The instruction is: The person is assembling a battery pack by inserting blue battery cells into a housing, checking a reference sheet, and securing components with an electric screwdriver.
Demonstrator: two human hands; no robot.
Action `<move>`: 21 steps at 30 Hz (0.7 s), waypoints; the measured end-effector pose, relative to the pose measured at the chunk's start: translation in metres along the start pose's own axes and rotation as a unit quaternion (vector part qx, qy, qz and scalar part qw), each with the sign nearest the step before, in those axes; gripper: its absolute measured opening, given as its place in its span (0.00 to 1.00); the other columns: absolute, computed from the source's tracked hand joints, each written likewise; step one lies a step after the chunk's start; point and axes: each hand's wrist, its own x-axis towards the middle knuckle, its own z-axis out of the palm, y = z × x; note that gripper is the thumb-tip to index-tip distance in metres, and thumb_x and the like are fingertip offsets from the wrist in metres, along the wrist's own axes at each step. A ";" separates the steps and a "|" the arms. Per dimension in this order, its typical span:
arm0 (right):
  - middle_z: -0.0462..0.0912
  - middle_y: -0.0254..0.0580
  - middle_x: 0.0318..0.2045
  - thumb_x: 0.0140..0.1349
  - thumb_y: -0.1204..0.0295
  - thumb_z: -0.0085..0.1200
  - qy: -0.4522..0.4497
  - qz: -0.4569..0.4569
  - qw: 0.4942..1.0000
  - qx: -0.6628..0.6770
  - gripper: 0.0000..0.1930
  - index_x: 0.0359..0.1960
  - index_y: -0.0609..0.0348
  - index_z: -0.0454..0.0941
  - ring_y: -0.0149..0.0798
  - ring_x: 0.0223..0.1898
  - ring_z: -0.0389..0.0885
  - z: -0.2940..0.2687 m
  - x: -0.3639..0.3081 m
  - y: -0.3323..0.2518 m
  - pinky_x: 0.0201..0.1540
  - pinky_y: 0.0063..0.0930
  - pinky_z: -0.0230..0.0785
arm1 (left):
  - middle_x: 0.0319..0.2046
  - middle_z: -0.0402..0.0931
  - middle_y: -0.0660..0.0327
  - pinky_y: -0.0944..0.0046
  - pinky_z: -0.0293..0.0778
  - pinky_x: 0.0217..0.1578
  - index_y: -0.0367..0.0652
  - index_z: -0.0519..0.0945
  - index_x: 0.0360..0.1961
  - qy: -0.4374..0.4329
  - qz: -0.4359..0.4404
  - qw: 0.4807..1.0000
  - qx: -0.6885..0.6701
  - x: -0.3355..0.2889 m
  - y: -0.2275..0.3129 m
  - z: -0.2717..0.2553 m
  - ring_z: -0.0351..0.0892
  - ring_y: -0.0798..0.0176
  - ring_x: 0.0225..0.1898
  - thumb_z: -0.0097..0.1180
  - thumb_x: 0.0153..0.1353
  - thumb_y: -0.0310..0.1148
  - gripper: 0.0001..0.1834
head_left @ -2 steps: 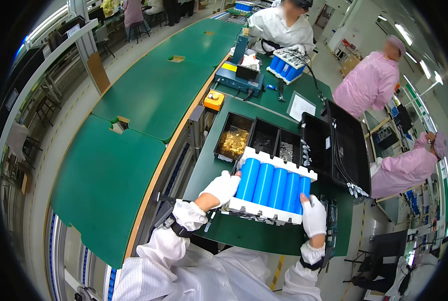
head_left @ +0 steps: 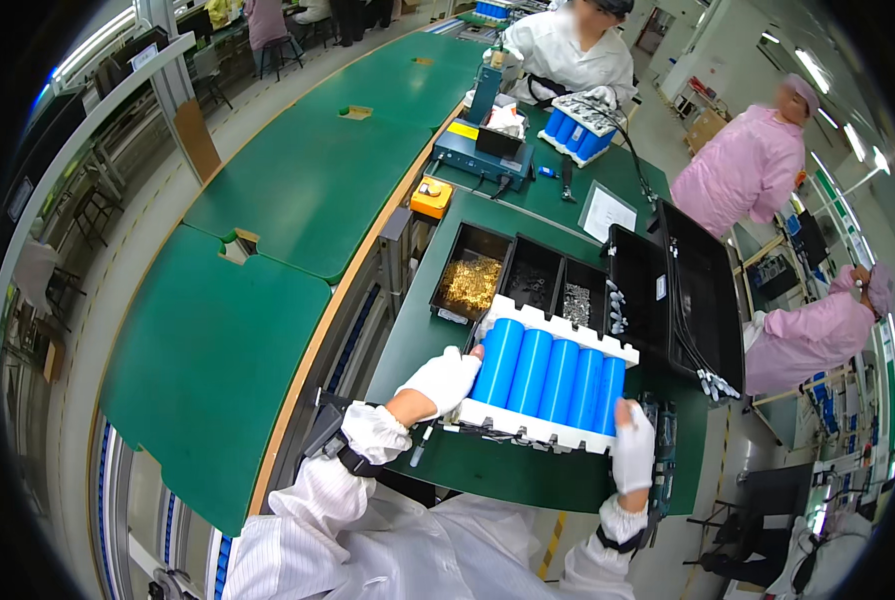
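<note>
A battery pack of several blue cylindrical cells (head_left: pixel 530 372) lies between white plastic end holders (head_left: pixel 542 433) in front of me. Its far edge overlaps the near ends of the parts bins. My left hand (head_left: pixel 441 384), in a white glove with bare fingertips, is closed on the pack's left end, thumb against the first cell and other fingers hidden. Beside the right end is my right hand (head_left: pixel 634 452), gloved the same way, its thumb near the last cell. That hand is blurred, and I cannot tell whether it still touches the pack.
Black bins hold gold-coloured metal pieces (head_left: pixel 470 281), dark parts (head_left: pixel 530 280) and silver hardware (head_left: pixel 578 302). An open black case (head_left: pixel 702 290) with cables stands right. Beyond are a yellow box (head_left: pixel 430 198), a blue device (head_left: pixel 472 160) and a co-worker (head_left: pixel 567 52) by another battery pack (head_left: pixel 577 132).
My right thumb has moved from the last blue cell's face down and outward, to beside the pack's right end. My left hand keeps its grip.
</note>
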 end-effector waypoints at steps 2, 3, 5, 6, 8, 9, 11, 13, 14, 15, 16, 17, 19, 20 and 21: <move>0.80 0.43 0.38 0.75 0.49 0.39 0.069 -0.077 0.982 0.161 0.28 0.48 0.67 0.75 0.33 0.40 0.76 0.003 -0.022 0.040 0.45 0.30 0.68 | 0.37 0.74 0.35 0.47 0.75 0.41 0.30 0.71 0.46 -0.008 -0.016 0.995 -0.103 -0.009 0.019 -0.015 0.80 0.38 0.36 0.24 0.76 0.57 0.36; 0.80 0.42 0.40 0.75 0.47 0.37 0.134 -0.104 0.958 0.232 0.29 0.50 0.67 0.74 0.34 0.42 0.76 0.018 -0.033 0.057 0.47 0.31 0.68 | 0.35 0.76 0.38 0.47 0.74 0.43 0.27 0.71 0.45 -0.012 -0.002 0.996 -0.089 -0.013 0.018 -0.012 0.80 0.41 0.36 0.25 0.76 0.57 0.37; 0.79 0.45 0.37 0.74 0.43 0.34 0.272 -0.142 0.921 0.239 0.33 0.45 0.67 0.74 0.38 0.41 0.78 0.059 -0.036 0.110 0.45 0.36 0.68 | 0.44 0.72 0.37 0.45 0.76 0.44 0.39 0.69 0.56 -0.042 0.010 0.999 -0.023 -0.004 0.015 -0.004 0.79 0.36 0.40 0.31 0.77 0.41 0.20; 0.79 0.46 0.35 0.74 0.42 0.35 0.225 -0.149 0.953 0.136 0.33 0.42 0.66 0.73 0.40 0.39 0.79 0.061 -0.035 0.110 0.43 0.37 0.68 | 0.43 0.73 0.38 0.45 0.76 0.43 0.39 0.71 0.54 -0.019 0.025 0.999 0.011 -0.005 0.001 0.008 0.79 0.36 0.40 0.31 0.77 0.41 0.20; 0.78 0.48 0.30 0.72 0.42 0.37 0.186 -0.157 0.969 0.034 0.32 0.38 0.65 0.72 0.44 0.35 0.79 0.058 -0.031 0.105 0.37 0.38 0.68 | 0.40 0.74 0.41 0.44 0.76 0.42 0.37 0.74 0.50 0.003 0.027 1.000 0.012 -0.006 -0.004 0.013 0.79 0.37 0.40 0.30 0.77 0.41 0.22; 0.77 0.48 0.28 0.72 0.41 0.38 0.192 -0.162 0.967 0.041 0.32 0.36 0.65 0.71 0.45 0.32 0.79 0.063 -0.026 0.105 0.35 0.39 0.67 | 0.40 0.75 0.41 0.44 0.76 0.42 0.36 0.74 0.49 0.011 0.046 0.998 0.031 -0.004 -0.012 0.021 0.79 0.37 0.40 0.29 0.78 0.42 0.23; 0.77 0.47 0.25 0.72 0.46 0.42 0.166 -0.185 0.965 0.090 0.28 0.35 0.64 0.72 0.46 0.28 0.78 0.064 -0.022 0.108 0.31 0.37 0.66 | 0.41 0.76 0.40 0.45 0.77 0.42 0.35 0.74 0.48 -0.004 0.034 0.998 0.049 -0.001 -0.013 0.022 0.80 0.37 0.42 0.30 0.77 0.41 0.22; 0.77 0.49 0.26 0.72 0.52 0.47 0.192 -0.179 0.959 0.108 0.24 0.31 0.65 0.72 0.45 0.28 0.78 0.060 -0.025 0.105 0.32 0.38 0.66 | 0.41 0.78 0.40 0.47 0.77 0.44 0.34 0.74 0.48 0.011 0.020 0.999 0.047 0.001 -0.007 0.020 0.81 0.39 0.44 0.34 0.76 0.40 0.21; 0.77 0.49 0.26 0.72 0.52 0.47 0.198 -0.186 0.956 0.109 0.24 0.31 0.65 0.72 0.45 0.28 0.78 0.054 -0.027 0.102 0.32 0.38 0.66 | 0.40 0.79 0.40 0.48 0.77 0.44 0.34 0.75 0.48 0.005 0.029 0.997 0.068 0.001 -0.005 0.020 0.81 0.40 0.44 0.37 0.75 0.40 0.20; 0.76 0.48 0.25 0.72 0.55 0.47 0.216 -0.187 0.956 0.064 0.23 0.29 0.65 0.73 0.43 0.27 0.77 0.047 -0.028 0.103 0.32 0.38 0.66 | 0.40 0.80 0.41 0.48 0.77 0.45 0.35 0.75 0.48 -0.001 0.036 0.995 0.089 0.000 -0.006 0.020 0.82 0.41 0.43 0.39 0.73 0.40 0.19; 0.75 0.48 0.23 0.72 0.58 0.47 0.232 -0.186 0.954 0.021 0.22 0.27 0.66 0.73 0.42 0.27 0.76 0.040 -0.030 0.100 0.32 0.38 0.66 | 0.33 0.81 0.45 0.51 0.77 0.42 0.35 0.79 0.42 0.018 0.084 0.995 0.047 0.003 -0.015 0.025 0.83 0.41 0.41 0.41 0.71 0.41 0.20; 0.77 0.48 0.22 0.74 0.61 0.46 0.217 -0.155 0.964 0.008 0.22 0.27 0.68 0.75 0.36 0.25 0.75 0.027 -0.028 0.083 0.30 0.34 0.65 | 0.33 0.81 0.45 0.51 0.77 0.42 0.35 0.79 0.42 0.017 0.087 0.995 0.050 -0.002 -0.002 0.012 0.83 0.41 0.41 0.41 0.71 0.41 0.20; 0.81 0.44 0.21 0.74 0.60 0.47 0.122 -0.058 0.988 0.076 0.22 0.30 0.69 0.78 0.33 0.24 0.75 0.001 -0.031 0.022 0.28 0.31 0.64 | 0.26 0.80 0.49 0.55 0.76 0.35 0.35 0.80 0.34 -0.089 0.022 0.993 -0.069 -0.022 0.031 -0.029 0.83 0.47 0.34 0.41 0.71 0.42 0.22; 0.83 0.40 0.22 0.74 0.57 0.50 0.110 -0.059 0.985 0.116 0.23 0.31 0.68 0.80 0.28 0.23 0.75 -0.002 -0.027 0.011 0.26 0.28 0.63 | 0.22 0.79 0.55 0.59 0.70 0.26 0.37 0.80 0.30 -0.117 -0.155 0.944 -0.267 -0.023 0.029 -0.031 0.79 0.56 0.25 0.40 0.71 0.45 0.24; 0.77 0.30 0.19 0.75 0.53 0.47 0.069 -0.001 0.992 0.102 0.26 0.28 0.66 0.80 0.23 0.23 0.67 -0.006 -0.026 0.014 0.25 0.25 0.58 | 0.21 0.78 0.61 0.58 0.67 0.20 0.41 0.81 0.30 -0.130 -0.236 0.895 -0.354 -0.020 0.015 -0.022 0.73 0.64 0.18 0.40 0.70 0.47 0.24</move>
